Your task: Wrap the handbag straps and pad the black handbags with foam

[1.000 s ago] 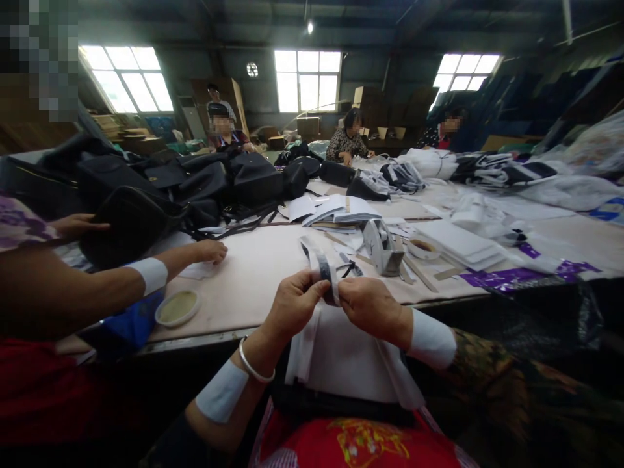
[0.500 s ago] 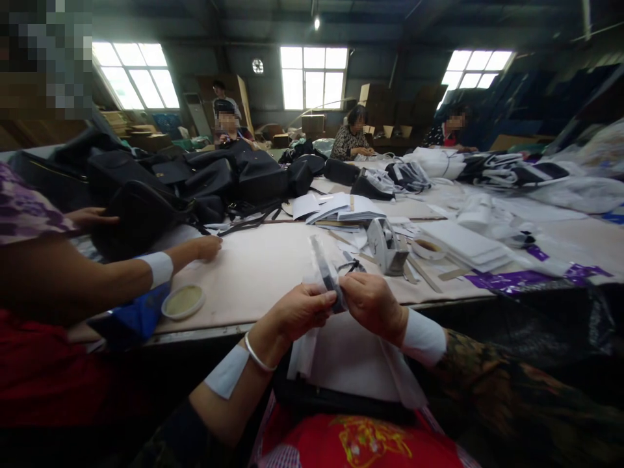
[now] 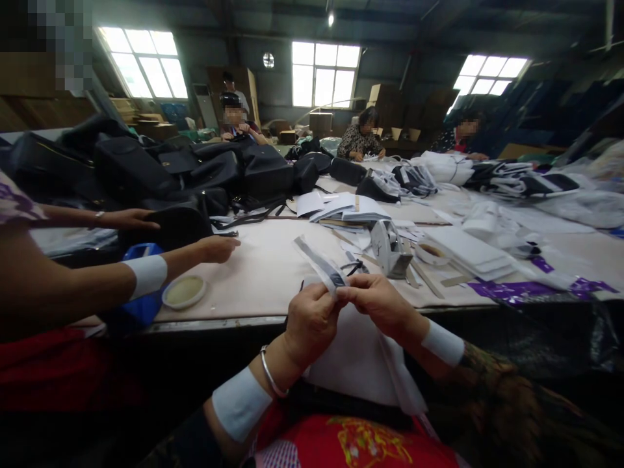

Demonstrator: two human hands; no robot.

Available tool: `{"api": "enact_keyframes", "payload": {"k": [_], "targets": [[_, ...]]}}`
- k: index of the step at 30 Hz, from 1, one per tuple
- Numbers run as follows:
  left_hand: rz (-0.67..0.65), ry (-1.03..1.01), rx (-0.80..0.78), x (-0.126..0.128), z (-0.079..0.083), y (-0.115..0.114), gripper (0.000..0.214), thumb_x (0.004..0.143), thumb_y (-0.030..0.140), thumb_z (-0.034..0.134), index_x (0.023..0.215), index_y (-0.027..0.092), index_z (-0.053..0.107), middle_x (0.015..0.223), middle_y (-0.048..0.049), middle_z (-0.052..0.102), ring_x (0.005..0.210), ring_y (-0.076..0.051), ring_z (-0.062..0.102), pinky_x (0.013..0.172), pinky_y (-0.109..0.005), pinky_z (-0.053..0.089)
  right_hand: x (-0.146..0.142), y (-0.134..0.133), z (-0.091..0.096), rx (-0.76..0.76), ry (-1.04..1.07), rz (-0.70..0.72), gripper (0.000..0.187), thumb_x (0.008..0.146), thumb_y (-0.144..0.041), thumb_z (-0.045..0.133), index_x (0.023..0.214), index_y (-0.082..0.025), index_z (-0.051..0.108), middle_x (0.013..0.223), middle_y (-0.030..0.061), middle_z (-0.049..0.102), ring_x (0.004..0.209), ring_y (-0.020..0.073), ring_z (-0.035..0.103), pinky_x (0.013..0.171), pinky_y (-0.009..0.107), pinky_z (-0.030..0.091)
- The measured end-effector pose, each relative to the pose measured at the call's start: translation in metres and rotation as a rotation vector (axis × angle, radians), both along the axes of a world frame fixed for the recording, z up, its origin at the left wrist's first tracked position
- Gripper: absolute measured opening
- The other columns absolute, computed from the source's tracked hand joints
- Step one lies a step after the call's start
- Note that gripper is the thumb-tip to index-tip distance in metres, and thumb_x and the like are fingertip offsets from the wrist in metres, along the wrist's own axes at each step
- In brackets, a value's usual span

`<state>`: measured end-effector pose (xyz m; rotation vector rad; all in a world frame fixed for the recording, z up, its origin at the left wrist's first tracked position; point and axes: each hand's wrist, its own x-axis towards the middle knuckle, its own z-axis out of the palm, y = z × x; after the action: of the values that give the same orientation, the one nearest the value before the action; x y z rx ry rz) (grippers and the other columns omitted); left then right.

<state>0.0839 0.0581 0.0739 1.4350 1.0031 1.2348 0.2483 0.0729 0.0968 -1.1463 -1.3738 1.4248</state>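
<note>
Close together above the table's near edge, both my hands pinch the lower end of a dark strip in pale, see-through wrapping (image 3: 319, 261). My left hand (image 3: 312, 322) is closed on it from the left, fingers curled. On the other side, my right hand (image 3: 383, 300) grips the same end between thumb and fingers. The strip's free end points up and left over the table. Below my hands, a white sheet (image 3: 346, 357) lies over something black on my lap, partly hidden by my hands and arms.
Past my hands stand a tape dispenser (image 3: 390, 250), a tape roll (image 3: 431, 253) and paper stacks (image 3: 346, 207). A shallow round dish (image 3: 184, 292) sits at the left edge. Beside me a co-worker's hand (image 3: 217, 249) reaches over the table near black bags (image 3: 266, 170).
The wrapped strip has tilted further left, and my left hand has turned with its back upward. The co-worker's forward hand has moved right, now with a small dark thing at its fingers.
</note>
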Motion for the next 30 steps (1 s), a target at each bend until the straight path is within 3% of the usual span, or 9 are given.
{"api": "enact_keyframes", "payload": {"k": [2, 5, 8, 13, 16, 19, 24, 27, 30], "targets": [[0.016, 0.032, 0.074, 0.000, -0.002, -0.002, 0.010, 0.078, 0.030, 0.076, 0.087, 0.027, 0.077, 0.103, -0.0132, 0.068, 0.111, -0.031, 0.056, 0.084, -0.035, 0.050, -0.004, 0.000, -0.004, -0.052, 0.099, -0.037, 0.029, 0.071, -0.040, 0.080, 0.070, -0.015, 0.066, 0.055, -0.0062, 0.046, 0.050, 0.0074, 0.032, 0.049, 0.024, 0.024], [-0.007, 0.028, 0.088, -0.006, -0.005, -0.001, 0.014, 0.078, 0.036, 0.078, 0.082, 0.022, 0.075, 0.093, -0.0094, 0.066, 0.092, -0.024, 0.059, 0.076, -0.031, 0.048, -0.004, -0.002, -0.005, 0.081, 0.062, -0.022, 0.023, 0.076, -0.035, 0.077, 0.069, -0.016, 0.066, 0.062, -0.0040, 0.049, 0.057, 0.0095, 0.039, 0.054, 0.025, 0.031], [-0.155, -0.232, -0.232, -0.015, -0.009, 0.001, 0.036, 0.079, 0.052, 0.075, 0.075, 0.017, 0.066, 0.059, 0.0031, 0.044, 0.053, -0.010, 0.039, 0.050, -0.023, 0.033, 0.000, -0.003, -0.005, 0.331, -0.134, 0.023, 0.017, 0.081, -0.029, 0.073, 0.070, -0.017, 0.068, 0.072, -0.0007, 0.053, 0.070, 0.0137, 0.049, 0.067, 0.028, 0.039], [-0.320, -0.656, -0.598, -0.014, -0.016, 0.007, 0.043, 0.071, 0.047, 0.084, 0.073, 0.016, 0.055, 0.054, 0.0111, 0.028, 0.045, -0.003, 0.019, 0.042, -0.016, 0.018, 0.003, -0.001, -0.012, 0.716, -0.448, 0.172, 0.023, 0.094, -0.023, 0.059, 0.071, -0.017, 0.064, 0.075, 0.0017, 0.052, 0.070, 0.0147, 0.051, 0.065, 0.028, 0.041], [-0.311, -0.659, -0.650, -0.010, -0.017, 0.009, 0.042, 0.068, 0.043, 0.086, 0.071, 0.018, 0.052, 0.052, 0.0111, 0.030, 0.043, -0.003, 0.022, 0.041, -0.017, 0.019, 0.003, -0.004, -0.015, 0.965, -0.700, 0.211, 0.027, 0.098, -0.019, 0.049, 0.075, -0.017, 0.062, 0.076, 0.0041, 0.054, 0.071, 0.0163, 0.049, 0.066, 0.029, 0.040], [-0.198, -0.458, -0.536, -0.009, -0.015, 0.007, 0.039, 0.070, 0.043, 0.083, 0.068, 0.018, 0.053, 0.052, 0.0096, 0.033, 0.045, -0.005, 0.026, 0.043, -0.020, 0.020, 0.002, -0.008, -0.019, 1.119, -0.939, 0.203, 0.028, 0.099, -0.013, 0.042, 0.081, -0.015, 0.064, 0.078, 0.0073, 0.056, 0.073, 0.0188, 0.048, 0.067, 0.031, 0.040], [0.067, 0.105, -0.117, -0.010, -0.012, 0.001, 0.041, 0.081, 0.036, 0.071, 0.052, 0.018, 0.049, 0.055, 0.0052, 0.038, 0.058, -0.011, 0.036, 0.055, -0.024, 0.029, 0.003, -0.008, -0.026, 1.118, -1.067, 0.223, 0.031, 0.095, -0.007, 0.036, 0.080, -0.014, 0.063, 0.078, 0.0093, 0.055, 0.072, 0.0205, 0.047, 0.065, 0.033, 0.040], [0.077, 0.080, -0.117, -0.011, -0.014, 0.000, 0.032, 0.082, 0.035, 0.070, 0.058, 0.018, 0.058, 0.058, 0.0038, 0.047, 0.061, -0.013, 0.042, 0.058, -0.025, 0.034, 0.004, -0.006, -0.021, 0.962, -0.876, 0.329, 0.023, 0.094, -0.012, 0.043, 0.080, -0.014, 0.062, 0.081, 0.0088, 0.055, 0.073, 0.0193, 0.048, 0.067, 0.033, 0.042], [0.107, 0.008, -0.082, -0.014, -0.015, -0.002, 0.022, 0.085, 0.035, 0.069, 0.071, 0.018, 0.069, 0.068, 0.0006, 0.058, 0.069, -0.015, 0.051, 0.065, -0.026, 0.041, 0.004, -0.004, -0.009, 0.594, -0.505, 0.312, 0.016, 0.092, -0.028, 0.058, 0.083, -0.015, 0.063, 0.081, 0.0044, 0.055, 0.073, 0.0159, 0.050, 0.068, 0.030, 0.042]]}}
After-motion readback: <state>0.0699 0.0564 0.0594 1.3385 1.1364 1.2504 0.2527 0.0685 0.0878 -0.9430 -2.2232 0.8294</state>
